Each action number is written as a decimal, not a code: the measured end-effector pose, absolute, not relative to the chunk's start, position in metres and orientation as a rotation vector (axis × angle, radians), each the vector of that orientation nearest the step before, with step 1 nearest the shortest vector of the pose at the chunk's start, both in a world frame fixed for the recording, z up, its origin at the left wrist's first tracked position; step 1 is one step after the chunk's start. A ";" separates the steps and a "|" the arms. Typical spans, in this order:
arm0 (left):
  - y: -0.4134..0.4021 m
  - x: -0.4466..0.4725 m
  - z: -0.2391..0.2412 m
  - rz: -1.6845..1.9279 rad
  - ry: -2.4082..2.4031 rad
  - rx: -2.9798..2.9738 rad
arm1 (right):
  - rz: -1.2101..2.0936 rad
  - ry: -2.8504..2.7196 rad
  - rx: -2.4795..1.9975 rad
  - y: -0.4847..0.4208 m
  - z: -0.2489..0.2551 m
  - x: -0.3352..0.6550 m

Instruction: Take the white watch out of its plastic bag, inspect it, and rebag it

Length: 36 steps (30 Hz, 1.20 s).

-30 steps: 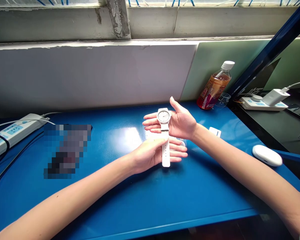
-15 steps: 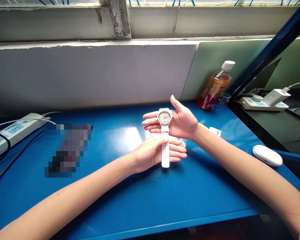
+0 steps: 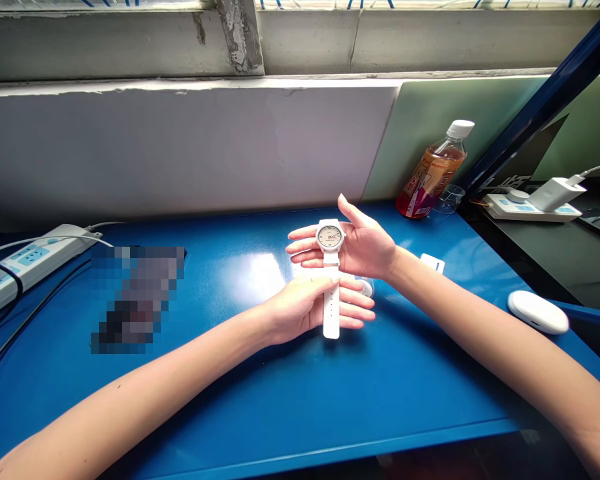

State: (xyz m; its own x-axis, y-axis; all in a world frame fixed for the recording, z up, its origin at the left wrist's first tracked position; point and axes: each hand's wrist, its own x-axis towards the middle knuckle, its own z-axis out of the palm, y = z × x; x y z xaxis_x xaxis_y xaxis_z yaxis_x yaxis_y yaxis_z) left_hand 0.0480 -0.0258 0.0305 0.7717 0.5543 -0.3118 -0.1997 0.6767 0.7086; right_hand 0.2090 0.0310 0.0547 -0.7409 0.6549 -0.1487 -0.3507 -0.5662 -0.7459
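- I count one round-dialled white wristwatch [image 3: 331, 257] above mid glossy blue surface [image 3: 430, 393]; long axis back-to-front, dial toward back edge, strap tip toward front edge.
- Left hand [image 3: 300, 308]: clamped on strap.
- Right hand [image 3: 364, 247]: palm open under dial.
- One orange-labelled plastic bottle [image 3: 433, 177], back-right corner.

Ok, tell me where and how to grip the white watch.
Probably by its round case, from above, thumb and finger on opposite edges: it lies face up over the open right hand, rim exposed, while the left hand covers part of the strap.
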 end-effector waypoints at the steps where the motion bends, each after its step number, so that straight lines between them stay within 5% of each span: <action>1: -0.026 0.048 0.030 0.447 0.556 0.708 | 2.290 -0.971 -0.559 0.031 0.054 0.209; 36: -0.028 0.049 0.035 0.609 0.664 0.804 | 2.093 -0.852 -0.622 0.029 0.055 0.206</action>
State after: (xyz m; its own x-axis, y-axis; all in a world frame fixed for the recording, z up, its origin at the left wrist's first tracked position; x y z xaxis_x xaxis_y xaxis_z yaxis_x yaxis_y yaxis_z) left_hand 0.0491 -0.0278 0.0354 0.6407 0.7078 -0.2976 -0.2356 0.5501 0.8011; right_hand 0.2062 0.0289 0.0551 -0.5785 0.8032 -0.1421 -0.4756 -0.4736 -0.7413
